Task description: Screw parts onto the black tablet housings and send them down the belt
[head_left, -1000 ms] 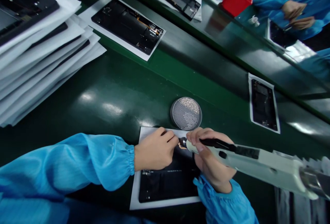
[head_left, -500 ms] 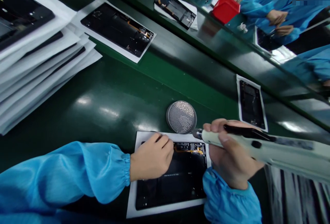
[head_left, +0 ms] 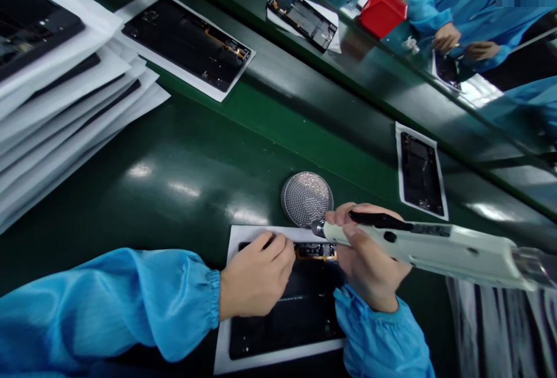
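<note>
My right hand (head_left: 369, 265) is wrapped round a cream electric screwdriver (head_left: 426, 247) with a black lever; its metal tip sits at the near rim of a round screw dish (head_left: 307, 197). My left hand (head_left: 256, 276) is curled, fingertips pressing on the top edge of an open black tablet (head_left: 300, 308) that lies on a white sheet (head_left: 243, 360) in front of me. Nothing shows inside the left fingers. Both arms wear blue sleeves.
A tall stack of white sheets with tablets (head_left: 56, 93) fills the left. More open tablets on sheets lie on the green belt: one far left (head_left: 187, 41), one far middle (head_left: 302, 15), one right (head_left: 420, 172). A red bin (head_left: 383, 12) and other people in blue sit opposite.
The screwdriver tip went from the tablet's top edge up to the screw dish and now sits at its near rim. My left hand stayed on the tablet.
</note>
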### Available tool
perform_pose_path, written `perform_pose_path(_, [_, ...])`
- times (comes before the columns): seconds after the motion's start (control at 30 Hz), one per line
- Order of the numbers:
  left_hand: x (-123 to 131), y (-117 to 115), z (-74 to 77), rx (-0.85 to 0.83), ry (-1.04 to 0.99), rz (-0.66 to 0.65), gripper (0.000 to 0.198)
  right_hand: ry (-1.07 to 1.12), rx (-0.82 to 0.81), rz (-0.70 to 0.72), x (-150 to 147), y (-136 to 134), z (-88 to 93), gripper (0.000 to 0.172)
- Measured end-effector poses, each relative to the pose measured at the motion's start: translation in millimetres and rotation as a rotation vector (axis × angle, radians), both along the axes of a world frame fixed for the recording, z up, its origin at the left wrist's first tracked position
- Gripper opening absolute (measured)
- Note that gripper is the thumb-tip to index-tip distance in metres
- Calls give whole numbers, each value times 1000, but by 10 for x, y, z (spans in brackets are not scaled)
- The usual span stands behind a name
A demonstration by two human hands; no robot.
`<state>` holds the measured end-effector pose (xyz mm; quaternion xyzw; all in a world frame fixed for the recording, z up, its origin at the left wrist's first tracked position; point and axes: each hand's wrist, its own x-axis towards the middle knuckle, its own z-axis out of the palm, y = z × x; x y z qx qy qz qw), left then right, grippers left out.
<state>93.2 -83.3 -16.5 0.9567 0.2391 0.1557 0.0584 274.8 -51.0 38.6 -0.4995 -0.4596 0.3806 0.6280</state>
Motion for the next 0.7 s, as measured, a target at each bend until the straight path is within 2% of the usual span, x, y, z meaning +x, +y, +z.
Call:
perform_pose_path(0.37, [2, -2, 23, -14, 8, 0, 46, 2, -26, -32, -4, -3, -28, 21])
perform_pose_path(0.7, [-3, 5, 20, -26, -7, 6, 47, 0, -11, 6, 18, 12, -30, 22])
